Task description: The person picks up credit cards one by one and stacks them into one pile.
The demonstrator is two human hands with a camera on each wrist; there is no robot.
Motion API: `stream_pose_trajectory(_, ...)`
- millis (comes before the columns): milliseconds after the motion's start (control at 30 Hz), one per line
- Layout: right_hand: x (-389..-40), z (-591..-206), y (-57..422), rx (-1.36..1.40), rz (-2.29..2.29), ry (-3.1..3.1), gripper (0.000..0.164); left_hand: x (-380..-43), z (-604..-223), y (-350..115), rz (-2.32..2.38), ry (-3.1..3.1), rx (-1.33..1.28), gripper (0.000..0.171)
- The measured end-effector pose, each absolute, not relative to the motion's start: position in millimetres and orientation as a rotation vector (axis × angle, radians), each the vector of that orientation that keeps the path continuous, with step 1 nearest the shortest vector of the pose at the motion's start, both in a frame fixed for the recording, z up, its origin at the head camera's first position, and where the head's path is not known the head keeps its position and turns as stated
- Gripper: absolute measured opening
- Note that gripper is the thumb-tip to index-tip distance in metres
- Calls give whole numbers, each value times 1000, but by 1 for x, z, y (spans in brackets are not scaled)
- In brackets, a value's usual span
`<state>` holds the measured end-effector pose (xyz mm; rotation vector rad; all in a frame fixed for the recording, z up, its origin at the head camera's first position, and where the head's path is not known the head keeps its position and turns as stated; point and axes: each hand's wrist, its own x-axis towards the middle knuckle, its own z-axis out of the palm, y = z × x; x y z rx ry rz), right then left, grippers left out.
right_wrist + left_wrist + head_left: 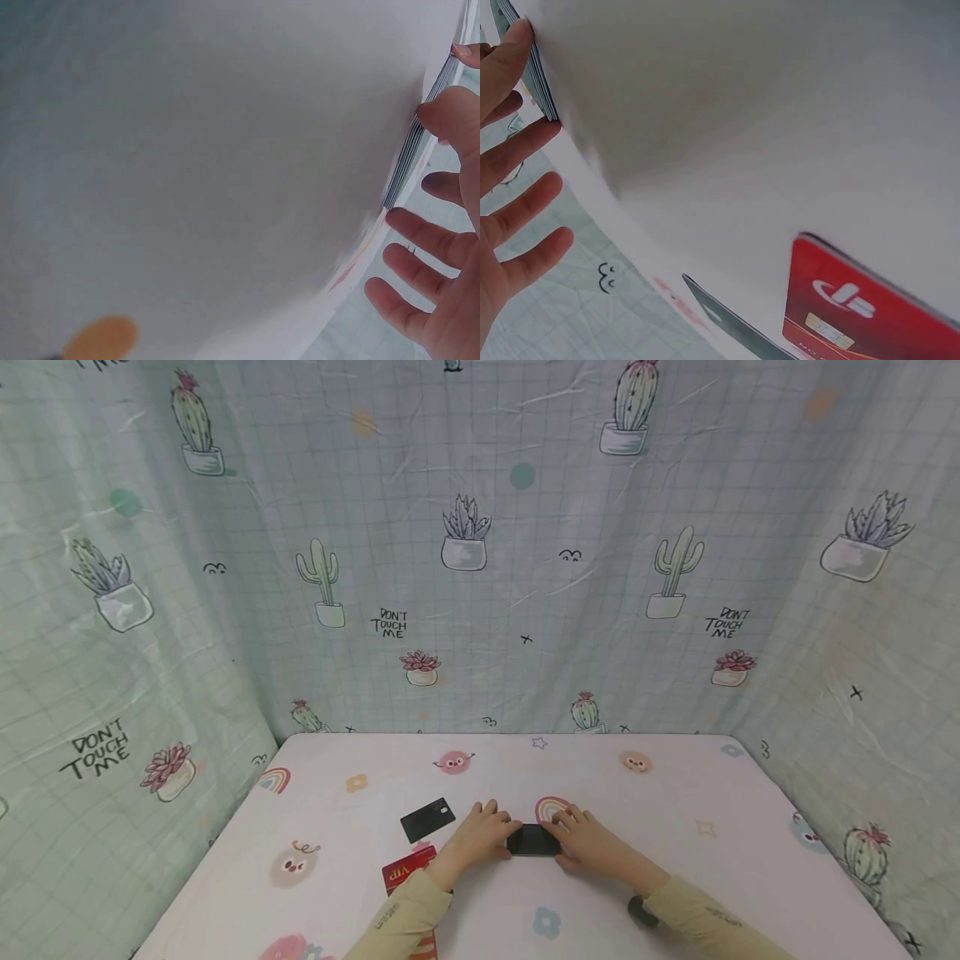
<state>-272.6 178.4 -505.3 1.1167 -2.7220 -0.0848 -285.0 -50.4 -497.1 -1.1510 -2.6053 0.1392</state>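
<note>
A neat stack of dark cards point(533, 840) lies flat near the middle of the table, between both hands. My left hand point(480, 835) pinches its left end with thumb and fingers, while my right hand point(588, 842) grips the right end. Seen edge-on, the layered card stack point(538, 79) has the left thumb on its near side and a fingertip at its corner. From the right wrist, the thumb presses the long side of the stack point(409, 154) and a finger touches its lower corner; the other fingers are spread loosely.
A single black card point(427, 819) with a chip lies left of the left hand. Closer in, a red VIP card point(397, 870) is partly covered by the left sleeve, with a red striped piece point(425, 947) below. Patterned cloth point(480, 593) hangs behind the table.
</note>
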Motion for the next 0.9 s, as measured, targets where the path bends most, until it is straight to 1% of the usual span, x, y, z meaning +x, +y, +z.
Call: stream_pose_trajectory(900,-274,-511,182,1118,-42,-2651,52,-286,-498,-51,135,-2674,-1133,48)
